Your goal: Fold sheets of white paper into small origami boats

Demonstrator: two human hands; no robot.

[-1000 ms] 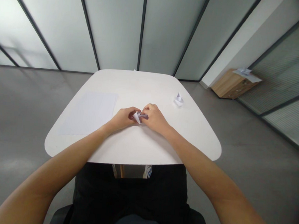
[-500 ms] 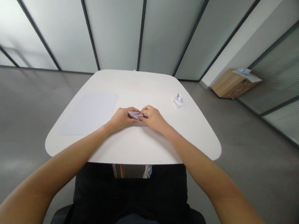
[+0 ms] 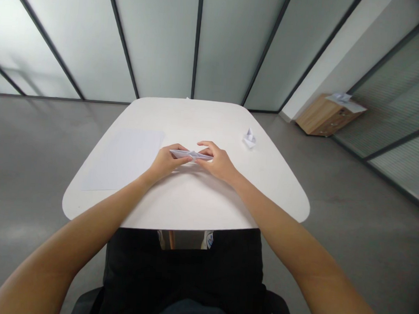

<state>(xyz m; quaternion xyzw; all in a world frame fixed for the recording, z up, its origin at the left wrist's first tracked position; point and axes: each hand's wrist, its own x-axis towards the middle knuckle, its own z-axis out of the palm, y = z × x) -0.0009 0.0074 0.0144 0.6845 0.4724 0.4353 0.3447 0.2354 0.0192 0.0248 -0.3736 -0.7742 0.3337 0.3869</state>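
Observation:
A folded white paper boat (image 3: 193,154), long and narrow with a small peak at its middle, is held level just above the white table (image 3: 192,203). Round its left end, my left hand (image 3: 166,159) is closed, thumb along the near side. My right hand (image 3: 218,162) grips the other end between thumb and fingers, with the index finger raised off the paper. Both thumbs come close together near the boat's middle. Parts of the paper's ends are hidden by my fingers.
A flat white sheet of paper (image 3: 123,158) lies on the table's left side. Toward the back right stands another small folded paper boat (image 3: 249,139). Beyond the table, a wooden cabinet (image 3: 327,115) with papers on top is by the wall.
The folded paper has been spread into a longer, flatter shape. My hands have moved slightly apart and up, and my right index finger has lifted.

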